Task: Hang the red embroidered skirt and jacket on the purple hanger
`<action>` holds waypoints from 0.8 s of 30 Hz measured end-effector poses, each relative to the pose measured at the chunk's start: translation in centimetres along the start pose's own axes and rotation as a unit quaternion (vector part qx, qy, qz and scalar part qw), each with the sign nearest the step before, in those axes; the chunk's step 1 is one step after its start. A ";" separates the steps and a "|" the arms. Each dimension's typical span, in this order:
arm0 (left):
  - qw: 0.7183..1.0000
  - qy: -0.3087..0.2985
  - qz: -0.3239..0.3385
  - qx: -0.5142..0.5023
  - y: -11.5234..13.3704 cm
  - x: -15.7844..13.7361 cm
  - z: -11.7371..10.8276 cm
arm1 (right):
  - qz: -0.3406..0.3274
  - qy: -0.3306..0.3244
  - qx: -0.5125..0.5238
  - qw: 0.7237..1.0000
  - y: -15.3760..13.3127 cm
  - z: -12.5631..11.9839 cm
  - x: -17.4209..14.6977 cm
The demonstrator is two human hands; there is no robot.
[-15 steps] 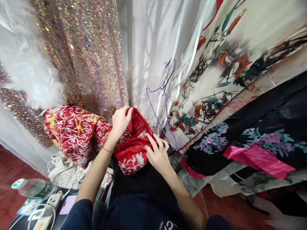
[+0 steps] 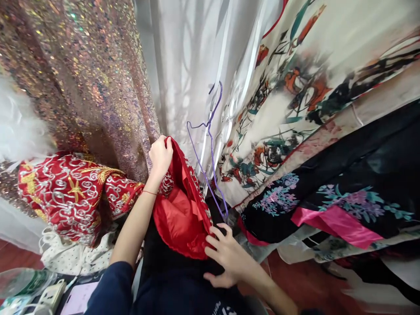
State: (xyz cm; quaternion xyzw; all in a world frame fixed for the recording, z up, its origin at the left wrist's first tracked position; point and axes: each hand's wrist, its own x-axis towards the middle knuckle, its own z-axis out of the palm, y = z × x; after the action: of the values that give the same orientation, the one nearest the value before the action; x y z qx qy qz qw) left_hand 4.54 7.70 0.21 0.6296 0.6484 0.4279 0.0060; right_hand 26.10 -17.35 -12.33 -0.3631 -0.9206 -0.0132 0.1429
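A red embroidered garment (image 2: 182, 214) lies over my lap, its opening turned up so the plain red lining shows. My left hand (image 2: 160, 155) pinches the upper left part of the opening's edge. At the lower right edge is my right hand (image 2: 226, 253), fingers spread and thumb apart, fingertips at or against the cloth; contact is hard to judge. A purple wire hanger (image 2: 211, 162) stands just beyond the garment, its lower end near my right fingers. More red cloth (image 2: 77, 190) with silver and gold embroidery spreads to the left of my left forearm.
Sequined fabric (image 2: 98, 78) hangs at the left, a white curtain (image 2: 177, 65) in the middle. A floral-printed cloth (image 2: 272, 109) and black garments with a pink ribbon (image 2: 337, 223) hang right. A bottle (image 2: 26, 280), power strip (image 2: 52, 293) and phone (image 2: 78, 299) lie lower left.
The garment's opening has been spread wider, showing more lining. My right hand has moved down toward me with its fingers apart; my left hand keeps its hold. The view has shifted right.
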 end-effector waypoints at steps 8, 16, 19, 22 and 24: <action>0.996 -0.011 -0.004 -0.086 -0.5 2.0 4.8 | 0.056 0.073 -0.132 0.987 2.5 -2.6 -0.4; 0.951 -0.176 -0.017 -0.253 -0.6 1.6 7.3 | 0.079 0.073 -0.084 0.991 3.7 -7.4 -1.3; 0.904 -0.260 -0.041 -0.337 -0.2 0.9 8.1 | 0.072 0.075 -0.079 0.992 3.9 -8.1 -1.4; 0.895 -0.225 -0.051 -0.381 -0.2 0.1 8.8 | 0.071 0.089 -0.085 0.990 4.3 -8.7 -1.9; 0.902 -0.172 -0.057 -0.392 -0.7 -0.8 8.9 | 0.067 0.094 -0.096 0.989 4.8 -9.1 -2.3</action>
State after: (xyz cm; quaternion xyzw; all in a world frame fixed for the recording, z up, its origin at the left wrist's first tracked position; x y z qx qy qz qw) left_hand 9.03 12.05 -6.23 0.6019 0.4520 0.5315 0.3884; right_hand 33.18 -16.50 -4.64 -0.4335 -0.8710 -0.1259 0.1938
